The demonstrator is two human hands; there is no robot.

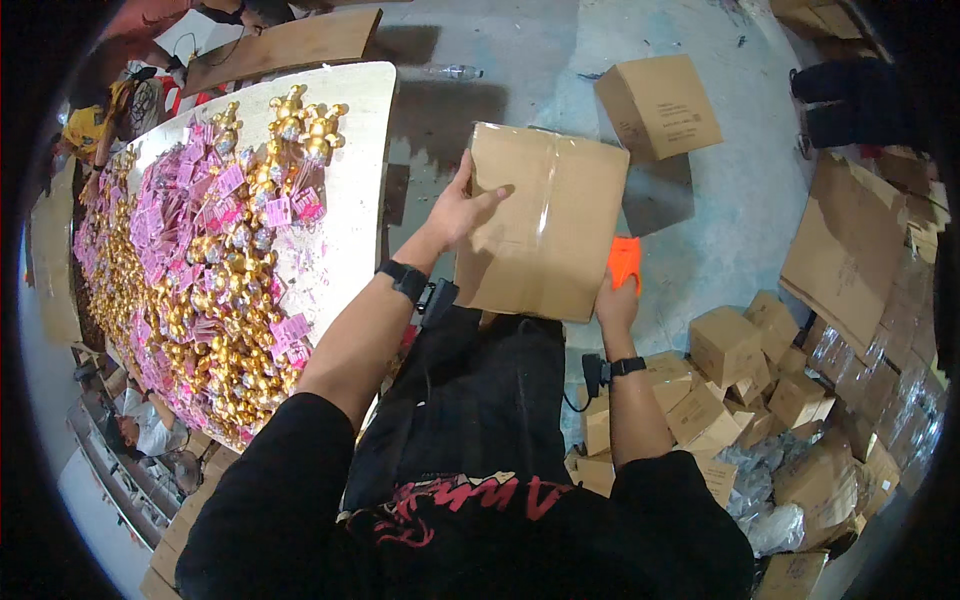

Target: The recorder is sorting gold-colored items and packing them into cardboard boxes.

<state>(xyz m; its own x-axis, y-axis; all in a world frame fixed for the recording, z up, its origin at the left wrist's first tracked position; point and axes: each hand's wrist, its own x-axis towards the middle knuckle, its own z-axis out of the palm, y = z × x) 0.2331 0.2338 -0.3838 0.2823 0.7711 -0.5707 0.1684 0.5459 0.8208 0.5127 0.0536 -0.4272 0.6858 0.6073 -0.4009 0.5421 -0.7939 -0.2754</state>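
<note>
A taped cardboard box [510, 235] is held up in front of my body, with a strip of clear tape running down its top seam. My left hand [465, 208] grips its upper left side, the thumb lying across the top face and the fingers along the edge. At the box's lower right corner, my right hand [617, 300] is closed around an orange plastic tool that looks like a tape dispenser [625, 260]. Part of this tool is hidden by the hand and the box.
To the left, a white-topped table [350, 170] bears a heap of gold figures [235, 260] with pink tags. Another closed carton [660, 105] sits on the floor beyond. Small boxes [725, 345] pile up at right, near flattened cardboard [845, 250]. Other people are at the left edge.
</note>
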